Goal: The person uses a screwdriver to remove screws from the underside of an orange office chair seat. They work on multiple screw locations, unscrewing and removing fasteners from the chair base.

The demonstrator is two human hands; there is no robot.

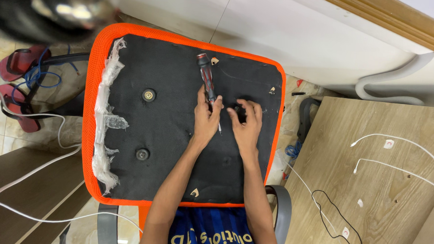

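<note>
- An upturned chair seat (167, 129), black underneath with an orange mesh edge, lies across the person's lap and fills the middle of the view.
- Well to the left of both hands, a strip of torn clear plastic wrap (106, 116) clings along the seat's left edge.
- Between that strip and the hands, two round metal fittings show in the black underside, an upper one (149, 94) and a lower one (142, 154). Judging by this, those two points look already seated, though I cannot tell how tight they are.
- The left hand (206, 117) is closed in a grip around a screwdriver (207, 77) with a red and black handle; the handle points up and away from the hand, the metal tip pokes out below the fingers.
- Just right of it, the right hand (245, 123) rests with its fingertips pinched at a small dark fitting (238, 108) on the seat; whether that grip holds a loose part I cannot tell.
- The work appears to be at this right-side fitting, with it not yet finished.
- Right of the hands stands a wooden table (391, 205) carrying white cables (397, 168) and a black cable (336, 212).
- No box, tray or other container is in view.
</note>
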